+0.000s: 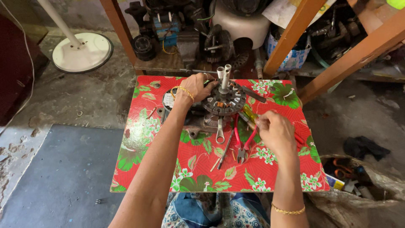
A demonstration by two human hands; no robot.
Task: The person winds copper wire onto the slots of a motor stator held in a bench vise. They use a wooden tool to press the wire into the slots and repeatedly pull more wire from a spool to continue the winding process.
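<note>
A round dark motor stator (224, 101) with copper windings and an upright grey shaft sits on a red floral board (156, 139). My left hand (195, 87) rests on the stator's left rim and grips it. My right hand (275, 131) is closed around a screwdriver with a yellow-green handle (249, 115), just right of the stator. Red-handled pliers (244, 143) lie below the stator, between my hands. A metal spanner (220, 131) and a thin dark tool (226, 148) lie beside the pliers.
The board rests on my lap over a concrete floor. Behind it a wooden shelf (168, 63) holds motor parts and wire. A white fan base (82, 51) stands at far left. An open sack of tools (358, 181) lies at right. Orange wooden beams (358, 52) slant at upper right.
</note>
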